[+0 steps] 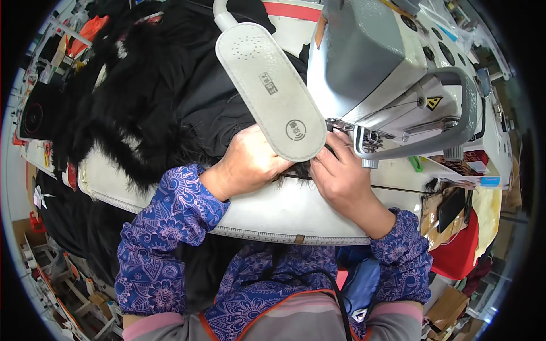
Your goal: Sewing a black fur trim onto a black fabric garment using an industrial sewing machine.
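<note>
Black fabric (210,94) with fluffy black fur trim (122,150) lies heaped over the left and middle of a white sewing table (273,210). My left hand (247,162) is closed on the fabric's near edge, its fingertips partly covered by an oval white lamp head (267,85). Close beside the needle area of a white and grey sewing machine (369,57), my right hand (344,179) pinches the same black edge between thumb and fingers. The lamp hides the stretch of cloth between both hands.
A measuring tape (261,234) runs along the table's front edge. To the right are a dark phone-like object (451,210), a red cloth (458,250) and a small green tool (416,164). A grey curved guard (469,108) juts from the machine.
</note>
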A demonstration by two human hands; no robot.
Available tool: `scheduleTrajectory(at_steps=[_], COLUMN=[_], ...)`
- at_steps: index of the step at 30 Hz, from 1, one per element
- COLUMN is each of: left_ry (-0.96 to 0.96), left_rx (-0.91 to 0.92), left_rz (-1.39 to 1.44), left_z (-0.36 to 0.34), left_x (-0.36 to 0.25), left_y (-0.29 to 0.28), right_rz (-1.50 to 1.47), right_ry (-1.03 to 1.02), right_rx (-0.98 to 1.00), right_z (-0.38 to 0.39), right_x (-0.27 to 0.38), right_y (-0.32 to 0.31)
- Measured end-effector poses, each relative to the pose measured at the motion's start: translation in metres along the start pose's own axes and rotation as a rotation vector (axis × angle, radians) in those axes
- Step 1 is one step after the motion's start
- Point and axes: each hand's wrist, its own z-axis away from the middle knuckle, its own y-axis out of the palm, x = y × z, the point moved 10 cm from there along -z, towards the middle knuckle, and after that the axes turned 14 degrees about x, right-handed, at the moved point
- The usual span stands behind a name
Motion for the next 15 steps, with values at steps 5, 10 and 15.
scheduleTrajectory(at_steps=[5,10,15], left_ry=[-0.012,-0.023,-0.025], left_rx=[0.026,0.042,0.071], left_rz=[-0.01,0.0,0.003], left_z=[0.003,0.005,0.004], left_x=[0.002,0.004,0.004], left_y=[0.005,0.006,0.009], right_rz=[-0.052,-0.11,-0.083], right_ry=[0.036,-0.003,-0.001], right_rx=[0.017,0.013,0.019], right_z=[-0.001,0.002,0.005], right_x=[-0.004,-0.004,-0.006], right_y=[0.001,0.006,0.006])
